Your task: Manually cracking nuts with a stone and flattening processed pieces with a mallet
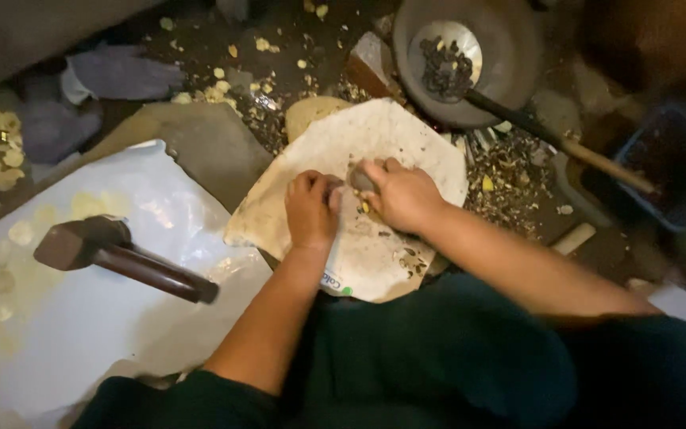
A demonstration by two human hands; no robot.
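Both hands down on the pale slab (375, 135); right hand (402, 195) has its fingers closed round a small dark nut (361, 179), left hand (311, 208) curled shut just beside it; hammer (113, 256) lies on the plastic sheet (121, 318) off left.

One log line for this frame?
left hand: on flat pale stone slab | right hand: grips small dark nut | brown hammer: idle

Small dark object (359, 179) mostly hidden by hands; blue container (668, 163) dim, contents unclear; plastic sheet (81, 318) cut off left.
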